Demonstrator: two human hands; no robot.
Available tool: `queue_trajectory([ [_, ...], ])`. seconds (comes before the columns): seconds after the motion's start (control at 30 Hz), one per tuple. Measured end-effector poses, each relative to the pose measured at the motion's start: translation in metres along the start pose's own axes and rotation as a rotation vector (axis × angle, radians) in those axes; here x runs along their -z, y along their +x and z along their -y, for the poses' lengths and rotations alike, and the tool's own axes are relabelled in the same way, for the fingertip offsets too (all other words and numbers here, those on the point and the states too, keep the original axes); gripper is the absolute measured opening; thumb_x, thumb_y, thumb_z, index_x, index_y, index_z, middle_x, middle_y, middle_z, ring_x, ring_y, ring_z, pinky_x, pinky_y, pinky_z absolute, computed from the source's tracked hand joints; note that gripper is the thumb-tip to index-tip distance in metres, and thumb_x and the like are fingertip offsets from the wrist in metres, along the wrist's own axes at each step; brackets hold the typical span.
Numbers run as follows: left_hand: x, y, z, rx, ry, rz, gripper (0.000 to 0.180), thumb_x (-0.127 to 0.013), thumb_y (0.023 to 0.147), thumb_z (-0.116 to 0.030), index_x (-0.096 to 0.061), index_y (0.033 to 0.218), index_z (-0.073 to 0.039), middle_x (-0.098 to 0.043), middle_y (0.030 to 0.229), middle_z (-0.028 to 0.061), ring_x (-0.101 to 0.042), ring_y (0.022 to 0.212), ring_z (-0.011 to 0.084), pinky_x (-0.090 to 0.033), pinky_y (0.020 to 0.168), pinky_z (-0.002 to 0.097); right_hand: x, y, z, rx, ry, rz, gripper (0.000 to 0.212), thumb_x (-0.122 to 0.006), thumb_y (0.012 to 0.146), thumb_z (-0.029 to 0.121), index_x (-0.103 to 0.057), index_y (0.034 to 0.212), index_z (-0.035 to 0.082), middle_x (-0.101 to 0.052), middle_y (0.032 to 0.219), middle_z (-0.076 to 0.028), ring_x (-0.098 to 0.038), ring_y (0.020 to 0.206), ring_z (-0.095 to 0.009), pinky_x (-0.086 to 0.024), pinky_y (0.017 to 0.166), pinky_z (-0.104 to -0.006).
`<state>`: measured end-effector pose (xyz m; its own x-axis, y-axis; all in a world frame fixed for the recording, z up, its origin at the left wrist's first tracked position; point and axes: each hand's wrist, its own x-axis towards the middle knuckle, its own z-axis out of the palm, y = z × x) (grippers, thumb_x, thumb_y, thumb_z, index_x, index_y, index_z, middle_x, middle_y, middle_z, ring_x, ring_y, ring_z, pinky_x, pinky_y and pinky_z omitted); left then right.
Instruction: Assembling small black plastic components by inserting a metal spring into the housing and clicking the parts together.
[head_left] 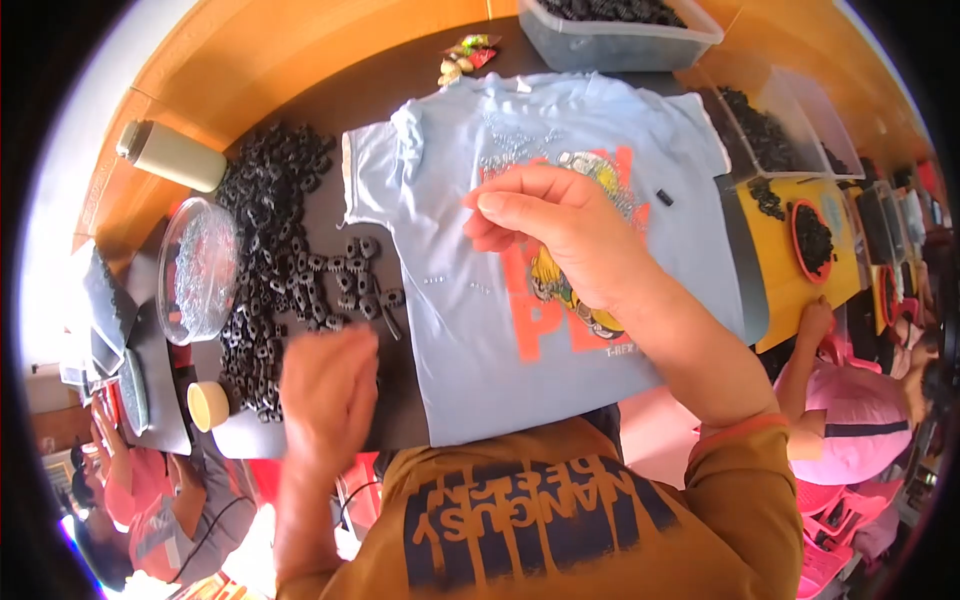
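Observation:
A light blue T-shirt (pixel 450 340) with a coloured print lies spread on the dark table in front of me. Above its print is my right hand (pixel 550 220), thumb and fingers pressed together in a pinch; whatever they hold is too small or hidden. Small silvery metal pieces (pixel 520 145) are scattered on the upper part of the shirt, with a few more near its left side. One small black piece (pixel 664 198) rests on the cloth at the right. My left hand (pixel 330 395), blurred, hovers at the near edge of a heap of small black plastic parts (pixel 265 200); its fingertips are hidden.
Left of the heap stand a pale bottle (pixel 175 155), a clear round tub (pixel 165 290) of silvery pieces and a small yellowish cup (pixel 208 406). Clear bins (pixel 620 45) of black parts and wrapped sweets (pixel 468 57) are behind. Other people sit on both sides.

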<state>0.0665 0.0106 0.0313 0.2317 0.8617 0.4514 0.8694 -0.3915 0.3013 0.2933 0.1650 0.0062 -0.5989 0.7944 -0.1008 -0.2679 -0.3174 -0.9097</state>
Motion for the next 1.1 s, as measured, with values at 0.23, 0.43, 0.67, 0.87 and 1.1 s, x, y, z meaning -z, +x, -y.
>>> queue_trajectory([
  [0.23,-0.016,-0.069,-0.009,-0.008,0.063,-0.109,0.025,-0.067,0.07,0.001,-0.066,0.095,0.001,-0.064,0.098,0.0112,-0.062,0.085,0.0274,-0.046,0.077,0.041,0.024,0.007,0.048,0.328,-0.26,-0.27,0.025,-0.063,0.09,0.016,-0.065,0.11,0.0,-0.068,0.1,-0.008,-0.064,0.09,-0.015,-0.049,0.083,-0.0293],
  [0.43,-0.021,-0.071,-0.004,-0.02,0.026,-0.087,0.025,-0.068,0.07,0.0,-0.066,0.095,0.0,-0.064,0.101,0.0105,-0.062,0.087,0.0267,-0.047,0.08,0.0404,0.102,0.06,0.091,0.488,-0.709,-0.782,0.054,-0.071,0.081,0.032,-0.058,0.12,-0.004,-0.063,0.112,-0.016,-0.059,0.101,-0.022,-0.045,0.089,-0.034],
  [0.67,-0.021,-0.079,-0.002,0.055,-0.028,-0.116,0.028,-0.069,0.068,-0.002,-0.066,0.096,-0.002,-0.064,0.103,0.0097,-0.062,0.089,0.0263,-0.049,0.081,0.0401,0.162,0.117,0.116,0.565,-1.67,-0.641,0.065,-0.06,0.089,0.046,-0.052,0.13,-0.004,-0.053,0.134,-0.022,-0.049,0.126,-0.031,-0.035,0.107,-0.0369],
  [0.87,-0.023,-0.079,0.0,0.086,-0.011,-0.147,0.029,-0.068,0.067,-0.001,-0.066,0.095,-0.003,-0.064,0.101,0.0099,-0.062,0.086,0.0239,-0.05,0.079,0.0377,0.178,0.166,0.142,0.088,-1.591,-0.425,0.074,-0.056,0.089,0.056,-0.047,0.137,0.0,-0.045,0.143,-0.019,-0.04,0.134,-0.029,-0.029,0.11,-0.0366],
  [1.1,-0.024,-0.08,0.004,0.126,-0.036,-0.124,0.023,-0.065,0.072,-0.005,-0.066,0.095,-0.003,-0.065,0.101,0.0094,-0.062,0.085,0.0215,-0.05,0.08,0.0365,0.231,0.187,0.147,-0.061,-1.514,-0.416,0.086,-0.052,0.089,0.06,-0.029,0.148,0.002,-0.029,0.153,-0.017,-0.023,0.144,-0.027,-0.018,0.115,-0.0384],
])
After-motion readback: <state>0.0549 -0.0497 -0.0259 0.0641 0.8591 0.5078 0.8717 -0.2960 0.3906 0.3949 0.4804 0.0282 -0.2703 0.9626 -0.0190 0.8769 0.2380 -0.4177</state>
